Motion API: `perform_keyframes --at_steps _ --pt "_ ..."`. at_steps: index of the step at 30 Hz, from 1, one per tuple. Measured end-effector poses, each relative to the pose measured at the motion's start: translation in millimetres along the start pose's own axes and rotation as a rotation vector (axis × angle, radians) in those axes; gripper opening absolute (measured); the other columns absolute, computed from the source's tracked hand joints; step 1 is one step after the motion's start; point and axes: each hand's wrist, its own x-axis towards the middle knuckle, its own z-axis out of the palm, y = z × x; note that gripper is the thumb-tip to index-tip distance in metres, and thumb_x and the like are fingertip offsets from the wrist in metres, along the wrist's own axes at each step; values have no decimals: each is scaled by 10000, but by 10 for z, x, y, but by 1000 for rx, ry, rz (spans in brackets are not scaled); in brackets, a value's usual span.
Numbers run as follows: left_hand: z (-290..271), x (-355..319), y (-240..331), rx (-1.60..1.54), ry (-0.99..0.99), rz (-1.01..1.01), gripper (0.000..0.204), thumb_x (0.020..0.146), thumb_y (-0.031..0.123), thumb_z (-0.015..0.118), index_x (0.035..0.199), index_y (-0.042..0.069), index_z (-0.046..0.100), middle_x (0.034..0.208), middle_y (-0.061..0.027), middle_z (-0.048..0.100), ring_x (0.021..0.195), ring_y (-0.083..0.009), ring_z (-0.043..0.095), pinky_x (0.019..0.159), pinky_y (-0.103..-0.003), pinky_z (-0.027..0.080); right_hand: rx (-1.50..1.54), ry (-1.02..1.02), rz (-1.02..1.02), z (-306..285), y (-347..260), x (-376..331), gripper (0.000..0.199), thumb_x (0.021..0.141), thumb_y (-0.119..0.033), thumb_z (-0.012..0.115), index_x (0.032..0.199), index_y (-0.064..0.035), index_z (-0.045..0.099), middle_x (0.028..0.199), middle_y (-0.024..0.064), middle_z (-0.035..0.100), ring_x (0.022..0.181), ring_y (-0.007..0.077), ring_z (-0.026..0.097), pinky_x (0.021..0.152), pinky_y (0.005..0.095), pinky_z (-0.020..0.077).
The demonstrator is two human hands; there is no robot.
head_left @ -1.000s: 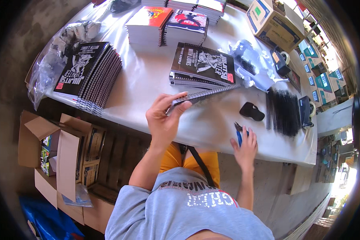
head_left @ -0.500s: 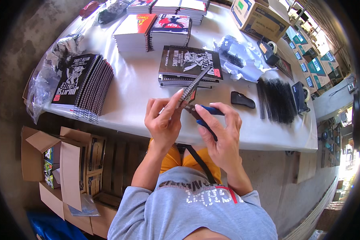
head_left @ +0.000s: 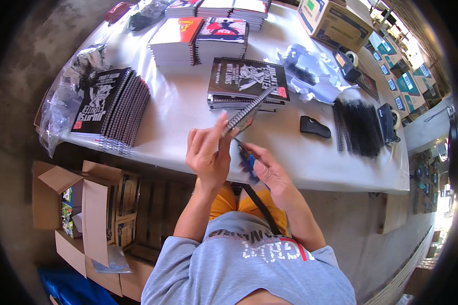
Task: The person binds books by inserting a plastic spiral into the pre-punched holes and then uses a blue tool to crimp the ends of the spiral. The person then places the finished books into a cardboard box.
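Note:
My left hand [head_left: 207,155] is closed on the lower end of a spiral-bound notebook [head_left: 250,113], held up on a slant with its coiled edge toward me. In my right hand [head_left: 274,178] are dark-jawed pliers with blue handles [head_left: 250,166], their tip just below the notebook's near corner and apart from it. My right fingers are wrapped round the handles and slightly blurred. Behind the held notebook lies a short stack of black-covered notebooks [head_left: 235,81]. A taller stack of the same black notebooks [head_left: 99,101] stands to the left, its coils facing right.
On the white-covered table [head_left: 183,134], loose black binding coils [head_left: 360,129], a black pouch-like item [head_left: 314,127] and tape dispensers [head_left: 387,124] lie right. Crumpled paper [head_left: 315,76] and a carton [head_left: 333,23] are behind. Other notebook stacks [head_left: 173,53] stand far; an open box [head_left: 94,213] sits lower left.
My right hand has drawn the pliers down and away from the notebook's coil end, and its fingers have closed in round the handles. The left hand keeps the notebook. The whole view has shifted slightly.

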Motion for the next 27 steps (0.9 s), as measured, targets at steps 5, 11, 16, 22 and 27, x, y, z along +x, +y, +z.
perform_keyframes --at_steps 5,11,16,22,27 --pt "-128 120 -49 -421 87 -523 650 802 7 654 1370 49 342 779 -47 636 627 -45 534 538 -155 401 -1105 427 -64 -597 334 -235 378 902 -294 482 1255 -159 485 1059 128 494 1007 294 480 879 422 363" --pt "-354 97 -264 -713 131 -592 665 886 75 571 1427 82 185 753 6 591 636 -2 432 592 -133 335 -1653 547 338 -881 653 -307 437 900 -350 482 1287 -150 442 1167 154 460 1171 311 413 998 431 285" --pt "-554 332 -93 -882 272 -596 607 892 61 530 1382 81 170 872 -147 639 819 -156 621 755 -261 506 -446 393 -187 -637 609 316 478 847 -215 625 1242 -22 438 1183 110 494 1109 165 454 937 308 348" --pt "-1285 585 -276 -493 392 -269 468 845 -46 491 1244 74 278 989 -190 631 630 -34 506 539 -148 377 -128 310 -398 146 -24 1223 411 799 -122 684 1167 -30 527 993 27 601 834 84 534 757 217 423" --pt "-1927 1079 -654 -179 530 -197 373 853 -20 520 1186 57 373 966 -156 643 632 -31 501 518 -156 377 -524 221 -658 892 -535 2284 451 707 -250 769 1080 -39 630 959 99 663 839 120 614 775 268 465"
